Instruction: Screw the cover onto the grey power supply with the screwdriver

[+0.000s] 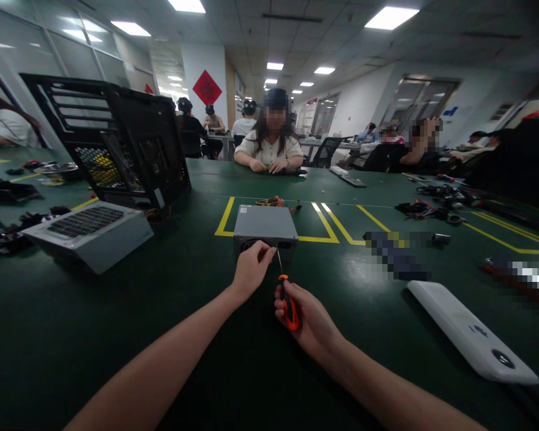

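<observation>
My right hand (312, 317) is wrapped round the red-and-black handle of a screwdriver (290, 312), whose thin shaft points up and away from me. Close to the shaft's tip, my left hand (250, 268) is closed in a pinch; whatever lies between its fingertips is too small to make out. Just beyond both hands sits a grey computer power supply (266, 221), its near side facing me and partly covered by my left hand. Coloured cables (272, 202) show behind it.
On the left, a black computer case (117, 143) stands behind another grey power supply (103, 242). A white device (469, 332) lies at the right, with a dark pixelated object (395, 257) beyond it. Tangled cables (420, 208) are farther right. A person (269, 146) sits across the green table (197, 383).
</observation>
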{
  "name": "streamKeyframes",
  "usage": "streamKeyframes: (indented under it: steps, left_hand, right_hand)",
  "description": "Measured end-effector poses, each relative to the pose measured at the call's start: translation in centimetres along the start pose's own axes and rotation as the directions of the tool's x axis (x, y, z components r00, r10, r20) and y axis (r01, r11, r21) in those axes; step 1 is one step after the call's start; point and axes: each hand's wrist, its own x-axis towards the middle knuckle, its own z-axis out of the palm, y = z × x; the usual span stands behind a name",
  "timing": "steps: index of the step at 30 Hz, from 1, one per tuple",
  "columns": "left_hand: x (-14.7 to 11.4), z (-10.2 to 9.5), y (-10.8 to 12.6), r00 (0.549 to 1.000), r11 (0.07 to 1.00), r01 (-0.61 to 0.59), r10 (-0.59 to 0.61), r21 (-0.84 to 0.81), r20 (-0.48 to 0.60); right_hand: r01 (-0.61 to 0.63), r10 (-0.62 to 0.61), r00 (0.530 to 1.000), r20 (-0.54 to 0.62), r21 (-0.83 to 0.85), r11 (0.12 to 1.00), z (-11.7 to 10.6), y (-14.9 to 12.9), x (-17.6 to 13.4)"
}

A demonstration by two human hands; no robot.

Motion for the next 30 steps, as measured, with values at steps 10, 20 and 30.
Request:
streamKeyframes:
  steps: [10, 20, 30]
  left_hand:
    - [0.3, -1.3, 0.3, 0.915, 0.701, -0.32, 0.402, 0.638, 0.017]
    - [-0.5, -1.4, 0.9, 0.921, 0.715, -0.311, 0.388, 0.626, 0.015]
    - [-0.6, -1.8, 0.4, 0.911, 0.703, -0.338, 0.412, 0.626, 0.029]
  right_hand:
    - [0.008, -0.008, 1.0, 0.025, -0.015, 1.0, -0.1, 0.0, -0.1]
    - [-0.059, 0.059, 0.998, -0.007, -0.044, 0.997, -0.1, 0.4, -0.7]
    - [-0.039, 0.04, 0.998, 0.042, -0.029, 0.999, 0.0, 0.6, -1.0]
